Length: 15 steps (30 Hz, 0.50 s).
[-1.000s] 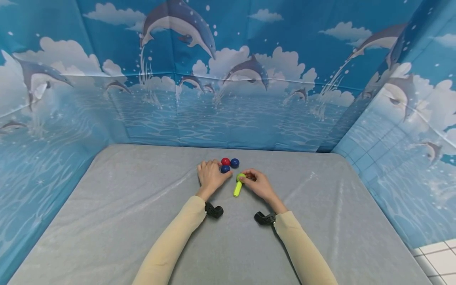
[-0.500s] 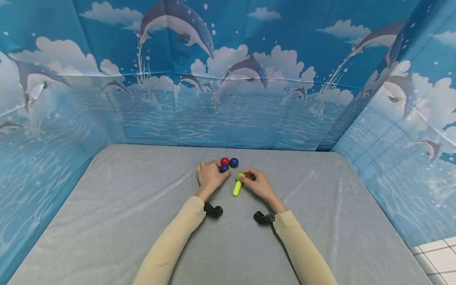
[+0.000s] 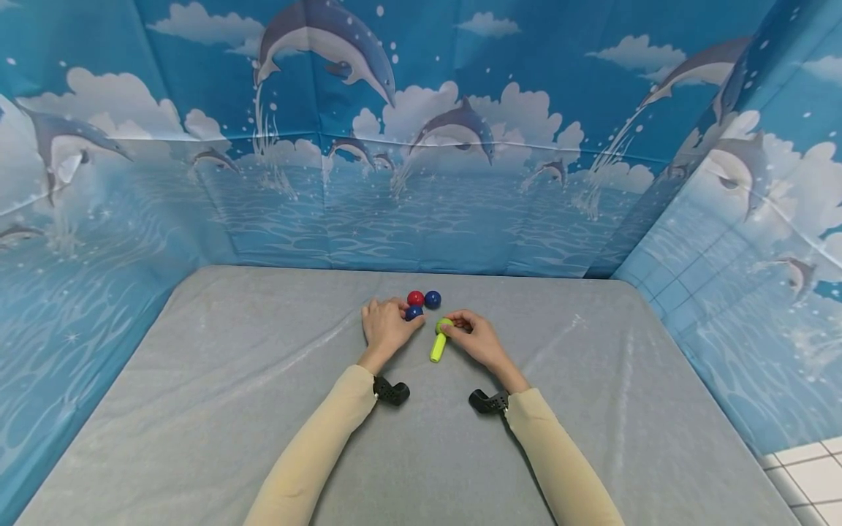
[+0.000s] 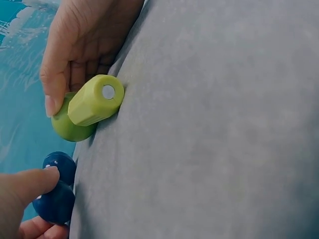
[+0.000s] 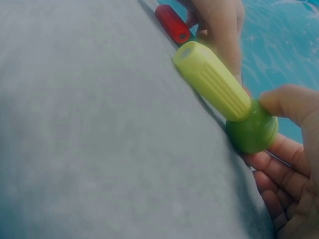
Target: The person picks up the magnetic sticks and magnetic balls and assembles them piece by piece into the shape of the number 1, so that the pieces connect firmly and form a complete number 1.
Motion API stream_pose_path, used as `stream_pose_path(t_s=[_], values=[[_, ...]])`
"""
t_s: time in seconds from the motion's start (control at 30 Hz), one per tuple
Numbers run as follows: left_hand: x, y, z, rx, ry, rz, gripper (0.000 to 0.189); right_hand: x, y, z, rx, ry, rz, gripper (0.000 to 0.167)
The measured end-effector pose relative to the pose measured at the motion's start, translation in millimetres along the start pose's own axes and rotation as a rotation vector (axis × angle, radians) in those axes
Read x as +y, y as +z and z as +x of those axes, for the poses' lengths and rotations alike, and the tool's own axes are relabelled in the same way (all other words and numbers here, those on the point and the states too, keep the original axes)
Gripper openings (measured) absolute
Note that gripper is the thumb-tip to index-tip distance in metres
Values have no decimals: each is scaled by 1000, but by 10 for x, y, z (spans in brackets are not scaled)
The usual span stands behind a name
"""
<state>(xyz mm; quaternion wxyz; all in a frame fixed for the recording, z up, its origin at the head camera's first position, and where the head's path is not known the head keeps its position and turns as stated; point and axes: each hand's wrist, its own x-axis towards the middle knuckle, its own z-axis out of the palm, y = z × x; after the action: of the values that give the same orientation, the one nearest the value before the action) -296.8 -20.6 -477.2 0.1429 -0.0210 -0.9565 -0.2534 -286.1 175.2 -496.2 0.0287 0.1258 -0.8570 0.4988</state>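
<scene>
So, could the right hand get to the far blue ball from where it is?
Probably yes, though the right hand pinches the green ball and would likely have to let go first. The far blue ball sits a little beyond, with nothing seen in the way.

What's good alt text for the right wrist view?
The right hand pinches a green ball, with a lime stick against it. Beyond, the left hand is near a red stick; grey cloth fills the left.

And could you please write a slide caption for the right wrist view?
Right hand pinching a green ball that touches a lime rod; beyond, a red rod near the left hand.
</scene>
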Motion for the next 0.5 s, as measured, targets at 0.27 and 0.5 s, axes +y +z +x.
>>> stream_pose_path(t_s=[0.27, 0.5], values=[[-33, -12, -43, 23, 38, -4, 42, 7, 2, 8, 3, -11, 0, 31], [-24, -29, -79, 34, 68, -2, 39, 1, 1, 0, 0, -10, 2, 31]])
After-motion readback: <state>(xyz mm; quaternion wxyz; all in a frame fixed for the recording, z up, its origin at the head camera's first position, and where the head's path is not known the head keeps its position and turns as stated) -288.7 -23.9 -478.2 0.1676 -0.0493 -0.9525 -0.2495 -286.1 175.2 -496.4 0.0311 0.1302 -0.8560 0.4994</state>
